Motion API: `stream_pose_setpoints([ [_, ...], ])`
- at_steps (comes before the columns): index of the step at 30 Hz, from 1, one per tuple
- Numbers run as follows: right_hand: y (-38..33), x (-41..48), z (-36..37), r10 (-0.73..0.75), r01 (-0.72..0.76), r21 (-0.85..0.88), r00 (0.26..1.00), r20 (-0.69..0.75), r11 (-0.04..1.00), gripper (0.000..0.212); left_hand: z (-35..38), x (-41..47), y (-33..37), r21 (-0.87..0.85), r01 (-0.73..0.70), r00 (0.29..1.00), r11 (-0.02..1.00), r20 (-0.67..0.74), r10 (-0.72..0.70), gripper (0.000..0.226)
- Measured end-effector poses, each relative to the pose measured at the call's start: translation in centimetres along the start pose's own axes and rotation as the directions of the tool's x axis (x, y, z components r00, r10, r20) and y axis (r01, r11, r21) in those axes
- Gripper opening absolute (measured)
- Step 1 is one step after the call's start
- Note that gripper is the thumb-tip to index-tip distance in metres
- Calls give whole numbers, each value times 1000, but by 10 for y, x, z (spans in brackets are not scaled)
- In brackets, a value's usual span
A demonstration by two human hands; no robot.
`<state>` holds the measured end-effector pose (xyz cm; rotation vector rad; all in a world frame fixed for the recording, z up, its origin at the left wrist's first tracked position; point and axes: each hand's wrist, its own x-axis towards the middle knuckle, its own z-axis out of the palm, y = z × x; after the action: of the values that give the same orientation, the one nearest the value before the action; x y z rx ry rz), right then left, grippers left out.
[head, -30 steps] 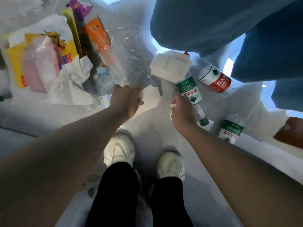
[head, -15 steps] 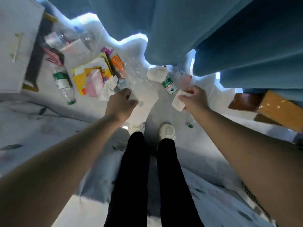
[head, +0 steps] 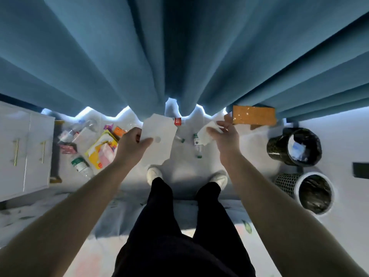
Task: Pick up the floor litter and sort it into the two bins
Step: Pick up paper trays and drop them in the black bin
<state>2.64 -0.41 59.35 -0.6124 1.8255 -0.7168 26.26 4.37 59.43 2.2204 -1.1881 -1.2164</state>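
Note:
I stand upright over the littered floor. My left hand (head: pixel 132 143) pinches a flat white card sheet (head: pixel 159 136) by its left edge and holds it up. My right hand (head: pixel 225 136) grips a crumpled white tissue (head: pixel 205 133). Two bins stand on the floor at the right: a dark bin (head: pixel 279 150) with some litter inside, and a white-rimmed mesh bin (head: pixel 287 181) with a black liner. Plastic bottles (head: pixel 80 166) and colourful wrappers (head: pixel 99 150) lie on the floor at the left; more bottles (head: pixel 197 145) lie between my hands.
Blue curtains (head: pixel 179 56) hang ahead and fill the upper view. A white cabinet (head: pixel 22 148) stands at the left. An orange-brown box (head: pixel 253 114) sits by the curtain at the right. My white shoes (head: pixel 153 173) stand on pale floor.
I have risen from a crouch to standing. Both hands came up from the floor, the left with the white sheet, the right with the tissue. The bins have come into view.

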Motion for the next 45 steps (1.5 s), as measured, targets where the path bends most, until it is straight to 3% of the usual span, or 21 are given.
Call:
stream_pose_setpoints([
  [5,-6,13,-94,13,-20,205,999,34,979,29,62,-15,75,-21,-84,996,996,36,84,18],
  [10,-1,39,-203,-27,7,224,996,88,975,21,146,-48,138,-57,-95,995,994,14,96,23],
  [19,20,83,-383,12,7,303,998,-61,953,27,277,-89,246,-40,-191,973,981,129,194,18],
  [29,75,150,-471,281,-184,360,930,-238,915,17,411,-46,334,64,-247,902,967,379,205,16],
  [37,106,243,-535,399,-256,394,850,-343,883,19,549,21,404,319,-374,753,871,652,85,4],
  [45,212,387,-564,525,-329,482,774,-354,812,19,718,102,387,489,-411,713,769,698,-63,3],
])
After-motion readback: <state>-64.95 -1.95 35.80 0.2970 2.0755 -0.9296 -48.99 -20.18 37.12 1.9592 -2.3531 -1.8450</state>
